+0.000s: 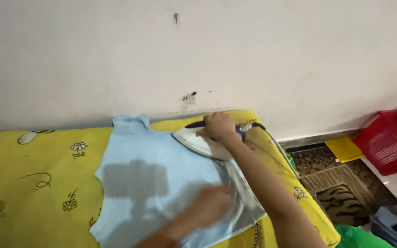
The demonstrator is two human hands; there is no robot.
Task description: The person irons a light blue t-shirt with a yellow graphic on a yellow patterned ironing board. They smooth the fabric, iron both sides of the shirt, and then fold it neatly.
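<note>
A pale blue garment (152, 179) lies spread flat on a yellow flowered cover (33, 183) over a padded surface against the wall. My right hand (219, 126) grips the dark handle of a white iron (198, 142), which rests on the garment's far right part. My left hand (210, 206) is blurred and presses flat on the garment's near right part, fingers spread. A dark shadow falls across the middle of the cloth.
A plain white wall (253, 55) rises right behind the surface. On the floor to the right lie a patterned brown rug (341, 183), a red plastic basket (391, 138), a yellow sheet (344, 149) and something green (359, 236).
</note>
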